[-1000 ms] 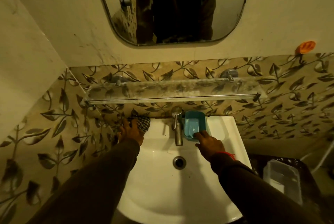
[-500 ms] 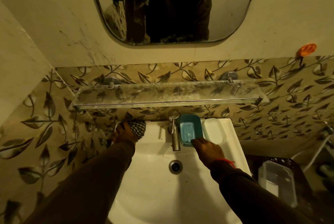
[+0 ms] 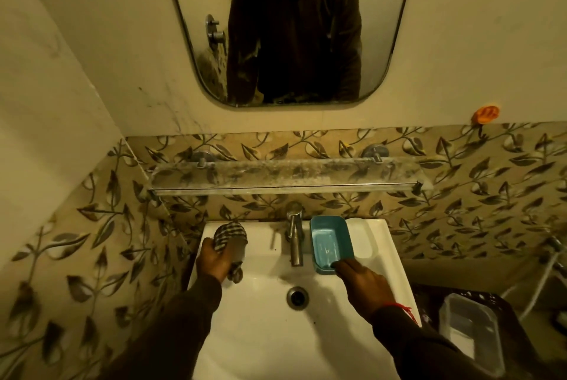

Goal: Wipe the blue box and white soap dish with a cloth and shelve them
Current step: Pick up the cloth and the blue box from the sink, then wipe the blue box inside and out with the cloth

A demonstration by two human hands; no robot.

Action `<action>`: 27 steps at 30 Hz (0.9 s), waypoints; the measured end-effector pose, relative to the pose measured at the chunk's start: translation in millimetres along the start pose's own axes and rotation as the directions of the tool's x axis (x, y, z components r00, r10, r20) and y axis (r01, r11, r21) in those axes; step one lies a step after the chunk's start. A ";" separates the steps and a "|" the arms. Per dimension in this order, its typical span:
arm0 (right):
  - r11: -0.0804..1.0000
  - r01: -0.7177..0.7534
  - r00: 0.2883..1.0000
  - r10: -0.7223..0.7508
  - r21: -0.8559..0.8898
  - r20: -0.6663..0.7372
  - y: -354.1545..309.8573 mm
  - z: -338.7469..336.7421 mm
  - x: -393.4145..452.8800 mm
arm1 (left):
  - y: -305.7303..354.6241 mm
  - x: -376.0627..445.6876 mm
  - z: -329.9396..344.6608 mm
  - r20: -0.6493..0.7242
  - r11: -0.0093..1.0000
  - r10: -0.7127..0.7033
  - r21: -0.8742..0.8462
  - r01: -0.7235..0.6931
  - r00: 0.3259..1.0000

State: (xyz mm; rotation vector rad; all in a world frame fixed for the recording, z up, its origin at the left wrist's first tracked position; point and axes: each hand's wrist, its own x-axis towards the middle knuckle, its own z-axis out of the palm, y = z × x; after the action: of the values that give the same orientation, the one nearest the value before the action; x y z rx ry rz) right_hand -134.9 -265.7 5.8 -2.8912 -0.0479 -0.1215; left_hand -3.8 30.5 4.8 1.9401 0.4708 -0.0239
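Note:
The blue box (image 3: 329, 243) stands open-topped on the sink's back ledge, just right of the tap. My right hand (image 3: 362, 283) holds its near edge with the fingertips. The white soap dish (image 3: 362, 238) lies right beside the box, partly hidden behind it. My left hand (image 3: 214, 260) grips a checked cloth (image 3: 231, 237) bunched up over the sink's left ledge. A glass shelf (image 3: 285, 177), dusty and bare, is fixed to the tiled wall above the sink.
The white sink (image 3: 264, 333) has a steel tap (image 3: 294, 237) at the back middle and a drain (image 3: 297, 296). A mirror (image 3: 291, 26) hangs above. A clear plastic container (image 3: 471, 330) sits on a dark surface at lower right. An orange hook (image 3: 484, 114) is on the right wall.
My left hand has lifted the cloth off the left corner and drawn it toward me. My right fingers stay on the blue box's near edge. The camera has tilted upward.

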 end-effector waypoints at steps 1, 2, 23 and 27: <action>1.000 0.016 1.000 -0.015 0.025 -0.025 -1.3 -6.4 -7.7 | 1.7 -10.3 -2.6 -0.011 0.998 0.006 -0.066 -0.006 1.000; 0.998 0.033 0.998 -0.030 0.062 -0.053 -2.2 -11.9 -15.5 | 3.9 -20.7 -4.2 -0.004 0.991 0.008 -0.135 -0.009 1.000; 0.862 0.448 0.870 -0.359 0.237 -0.338 -50.8 -106.3 -31.4 | 91.9 -153.9 42.5 0.709 0.690 0.114 -0.561 0.457 0.696; 0.671 0.477 0.836 -0.146 0.568 -0.530 -45.0 -118.1 -33.5 | 95.4 -154.2 45.7 0.662 0.648 0.160 -0.630 0.428 0.733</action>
State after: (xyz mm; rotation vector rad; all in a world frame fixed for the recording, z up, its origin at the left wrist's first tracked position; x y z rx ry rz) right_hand -179.5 -251.8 127.9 -2.0117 -0.4321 -0.6796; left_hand -104.9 -90.3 105.6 0.9219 0.0883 -0.5493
